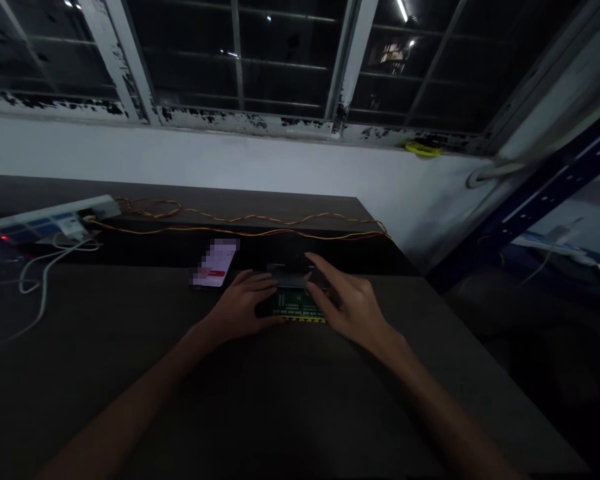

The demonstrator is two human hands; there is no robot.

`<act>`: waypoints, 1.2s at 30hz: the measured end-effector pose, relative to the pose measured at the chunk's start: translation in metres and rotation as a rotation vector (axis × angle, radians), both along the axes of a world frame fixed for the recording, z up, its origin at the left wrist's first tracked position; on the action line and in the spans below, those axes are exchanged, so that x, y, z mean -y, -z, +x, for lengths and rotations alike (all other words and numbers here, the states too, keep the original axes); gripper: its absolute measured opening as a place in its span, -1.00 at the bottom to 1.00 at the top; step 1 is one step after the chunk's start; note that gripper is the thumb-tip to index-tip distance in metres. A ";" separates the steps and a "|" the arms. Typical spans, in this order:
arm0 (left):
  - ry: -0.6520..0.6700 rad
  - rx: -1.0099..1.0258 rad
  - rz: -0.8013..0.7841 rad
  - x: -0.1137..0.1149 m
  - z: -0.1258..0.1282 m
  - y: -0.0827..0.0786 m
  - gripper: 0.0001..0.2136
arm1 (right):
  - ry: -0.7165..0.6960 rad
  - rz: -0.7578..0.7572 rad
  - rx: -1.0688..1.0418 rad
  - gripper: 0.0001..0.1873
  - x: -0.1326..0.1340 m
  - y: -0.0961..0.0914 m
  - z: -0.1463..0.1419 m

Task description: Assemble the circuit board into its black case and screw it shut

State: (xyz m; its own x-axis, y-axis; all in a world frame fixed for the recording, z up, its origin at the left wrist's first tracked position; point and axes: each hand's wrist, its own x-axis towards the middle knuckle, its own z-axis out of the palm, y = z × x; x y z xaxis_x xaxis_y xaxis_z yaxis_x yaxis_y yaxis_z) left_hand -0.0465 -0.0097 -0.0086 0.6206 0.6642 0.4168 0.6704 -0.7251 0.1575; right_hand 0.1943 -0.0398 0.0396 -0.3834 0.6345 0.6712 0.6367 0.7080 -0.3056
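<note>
A small green circuit board (297, 303) with pale markings and a yellow-and-black striped lower edge lies on the dark table in front of me. Along its far edge is a dark flat piece (285, 273), too dim to name. My left hand (245, 303) spans the board's left end, thumb at the striped edge and fingers on the dark piece. At the right end, the thumb and index finger of my right hand (347, 297) close around a small dark object (319, 278) that I cannot make out. A phone (217, 263) with a lit screen lies beyond my left hand.
A white power strip (55, 217) with plugs and white cables stands at the far left. Twisted red-and-yellow wires (250, 231) run along the raised back ledge (280, 203). The table's right edge slopes toward me; a blue metal rack (530, 200) stands beyond it.
</note>
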 end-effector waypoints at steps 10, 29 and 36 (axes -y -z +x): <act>0.004 0.003 0.004 0.000 0.000 0.000 -0.52 | -0.014 -0.098 -0.023 -0.50 -0.001 -0.004 0.004; 0.010 -0.001 -0.016 0.000 0.001 0.001 -0.50 | -0.038 -0.165 -0.123 -0.49 -0.008 0.001 0.006; 0.012 0.006 -0.026 0.001 0.001 -0.001 -0.53 | 0.033 -0.083 -0.059 -0.58 -0.008 0.003 0.002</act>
State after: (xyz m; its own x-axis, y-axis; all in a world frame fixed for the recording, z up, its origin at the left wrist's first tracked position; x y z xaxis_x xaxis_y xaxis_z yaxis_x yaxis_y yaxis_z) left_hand -0.0454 -0.0106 -0.0080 0.6263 0.6672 0.4033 0.6604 -0.7289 0.1802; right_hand 0.1964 -0.0316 0.0367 -0.3232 0.7004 0.6363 0.6384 0.6577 -0.3998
